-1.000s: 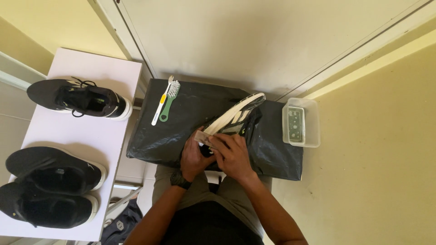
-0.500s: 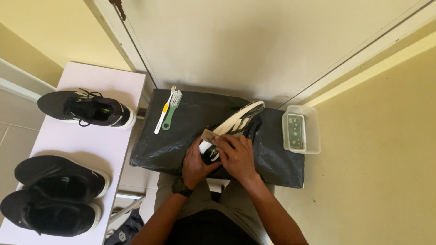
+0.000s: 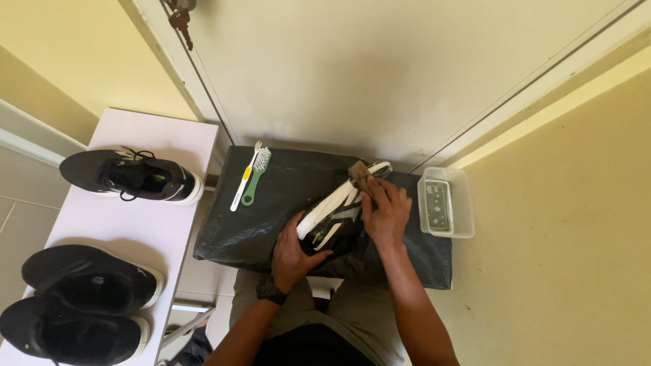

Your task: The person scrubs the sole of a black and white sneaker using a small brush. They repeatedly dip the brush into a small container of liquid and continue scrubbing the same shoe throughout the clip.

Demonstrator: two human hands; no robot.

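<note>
Black plastic-covered counter (image 3: 271, 224) against a cream door. My left hand (image 3: 293, 252) grips the black shoe with white sole (image 3: 337, 209), fingers wrapped around its heel; my right hand (image 3: 386, 209) presses a brown cloth (image 3: 358, 174) near its toe. Wiping looks midway. Two brushes (image 3: 249, 175) lie unused left of the shoe.

To your left, three black sneakers (image 3: 129, 176) on a white bench (image 3: 169, 230), two brushes (image 3: 249, 175) (one green-handled), clear plastic tub (image 3: 445, 202) at your right.

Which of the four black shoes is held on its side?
The black shoe between the left hand and right hand, white sole showing; the other three stand upright on the white table.
</note>
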